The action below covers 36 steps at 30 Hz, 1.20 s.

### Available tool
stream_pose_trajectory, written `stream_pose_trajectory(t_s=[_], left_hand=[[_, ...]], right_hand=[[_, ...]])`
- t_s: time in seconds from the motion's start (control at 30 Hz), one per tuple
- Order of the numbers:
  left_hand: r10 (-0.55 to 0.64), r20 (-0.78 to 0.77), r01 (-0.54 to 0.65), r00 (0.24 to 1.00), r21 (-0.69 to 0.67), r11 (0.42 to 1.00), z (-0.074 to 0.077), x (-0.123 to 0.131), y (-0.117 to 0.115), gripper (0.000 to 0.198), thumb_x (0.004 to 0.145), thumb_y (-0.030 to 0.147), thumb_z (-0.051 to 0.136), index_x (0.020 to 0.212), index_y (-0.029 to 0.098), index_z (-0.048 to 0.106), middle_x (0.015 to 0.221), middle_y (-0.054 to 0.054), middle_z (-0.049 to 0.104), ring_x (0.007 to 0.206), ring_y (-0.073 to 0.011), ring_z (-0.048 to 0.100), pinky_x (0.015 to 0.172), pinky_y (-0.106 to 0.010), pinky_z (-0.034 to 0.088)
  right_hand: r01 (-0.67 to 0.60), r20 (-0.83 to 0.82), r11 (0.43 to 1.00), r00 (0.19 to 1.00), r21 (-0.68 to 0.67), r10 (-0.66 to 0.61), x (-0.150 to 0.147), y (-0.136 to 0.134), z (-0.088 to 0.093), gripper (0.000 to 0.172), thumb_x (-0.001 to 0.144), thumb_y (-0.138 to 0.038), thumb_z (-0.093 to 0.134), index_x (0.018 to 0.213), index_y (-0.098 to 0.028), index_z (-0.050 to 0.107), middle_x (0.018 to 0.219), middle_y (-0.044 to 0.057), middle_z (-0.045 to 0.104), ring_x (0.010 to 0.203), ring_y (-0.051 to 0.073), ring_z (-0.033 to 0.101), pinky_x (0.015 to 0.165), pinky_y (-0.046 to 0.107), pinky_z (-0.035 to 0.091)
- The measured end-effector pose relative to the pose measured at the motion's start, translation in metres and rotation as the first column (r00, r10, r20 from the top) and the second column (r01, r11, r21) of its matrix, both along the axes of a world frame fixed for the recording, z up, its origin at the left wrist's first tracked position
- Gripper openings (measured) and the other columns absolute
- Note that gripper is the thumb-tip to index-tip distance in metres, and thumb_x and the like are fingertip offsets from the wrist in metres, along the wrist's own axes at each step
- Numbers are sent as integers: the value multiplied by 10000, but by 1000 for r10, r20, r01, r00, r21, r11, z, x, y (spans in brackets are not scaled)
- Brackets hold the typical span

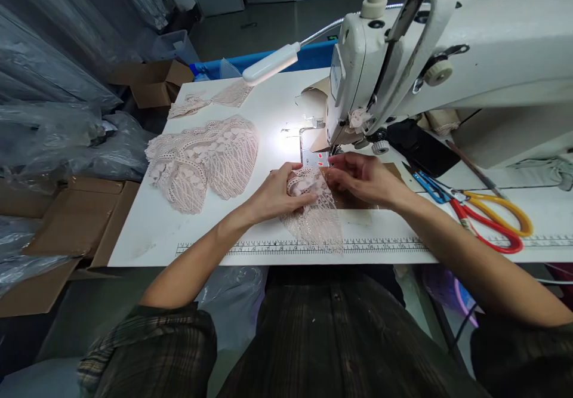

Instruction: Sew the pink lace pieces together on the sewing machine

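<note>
A piece of pale pink lace (316, 219) lies on the white table (147, 231) in front of the sewing machine (447, 58), its top edge near the needle plate (313, 156). My left hand (280, 192) rests on the lace's left side, fingers curled and pressing it down. My right hand (360, 177) pinches the lace's upper right edge just in front of the presser foot. Both hands touch the same piece.
A stack of pink lace pieces (206, 159) lies to the left, with smaller ones (215, 99) farther back. Scissors with red and yellow handles (487, 219) and blue snips (427, 184) lie at the right. A lamp (271, 64) shines on the plate. Cardboard boxes (152, 82) and plastic bags stand at the left.
</note>
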<state>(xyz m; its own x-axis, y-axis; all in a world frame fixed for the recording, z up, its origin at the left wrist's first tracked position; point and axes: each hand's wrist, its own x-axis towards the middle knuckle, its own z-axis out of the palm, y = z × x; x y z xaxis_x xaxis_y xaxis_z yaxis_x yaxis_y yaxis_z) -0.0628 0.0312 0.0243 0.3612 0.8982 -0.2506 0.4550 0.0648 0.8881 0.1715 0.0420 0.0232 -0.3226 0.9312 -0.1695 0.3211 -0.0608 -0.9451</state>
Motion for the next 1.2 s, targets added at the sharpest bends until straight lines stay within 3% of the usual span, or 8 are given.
stream_pose_trajectory(t_s=[0.13,0.27,0.4,0.57,0.73,0.93,1.03,1.2], left_hand=[[10,-34,-8,999,60,998,6,-7,4,569,824,301,761,1320,153,525,941,-67,723,685,-136,695,596,-250,566],[37,-18,-37,999,-16,999,6,-10,13,545,804,282,796,1280,148,567,801,-21,701,581,-112,665,529,-238,539],[98,-28,-99,995,-16,995,-5,-7,19,527,793,281,822,1254,170,593,694,-3,673,501,-126,647,461,-249,505],[78,-71,-76,994,30,997,-8,-8,17,611,774,368,841,1289,169,581,676,7,664,543,-134,667,482,-235,506],[80,-40,-81,996,-18,997,-8,-8,17,562,810,336,797,1289,152,568,644,33,638,531,-119,659,519,-232,540],[106,-79,-103,991,37,994,-14,-4,15,607,812,469,790,1287,168,564,627,35,650,515,-123,655,517,-235,547],[78,-100,-71,992,72,995,-14,-3,11,641,815,486,783,1318,171,540,706,16,683,527,-117,663,508,-222,538],[97,-124,-81,988,125,989,-14,0,9,381,937,328,627,1274,159,570,726,18,665,481,-78,615,498,-200,531]], right_hand=[[-120,374,955,927,273,10,21,-2,-1,359,934,-402,544,1161,-172,701,1018,87,736,846,194,685,823,384,555],[-378,443,798,883,469,158,16,-13,-9,412,951,-331,504,1308,-183,648,1140,124,679,1014,217,654,912,401,544],[-484,549,615,830,622,99,10,-28,-22,368,964,-276,471,1249,-163,675,1175,186,619,1118,292,578,929,500,514],[-520,558,530,823,670,101,3,-65,-25,330,977,-320,499,1191,-116,644,1153,181,641,1007,261,563,811,433,469],[-502,565,543,823,673,61,-8,-82,-30,239,1000,-265,454,894,-156,638,945,112,683,846,211,531,720,373,382],[-461,350,735,882,497,317,8,-70,-16,201,979,-348,534,980,-180,645,940,60,694,853,175,602,801,368,462],[-456,270,725,890,516,368,11,-58,-8,268,975,-358,546,1160,-192,645,1157,92,693,1062,191,630,949,368,498],[-496,574,641,812,586,102,4,-41,-17,420,992,-349,479,1325,-127,608,1370,159,617,1240,344,531,973,573,472]])
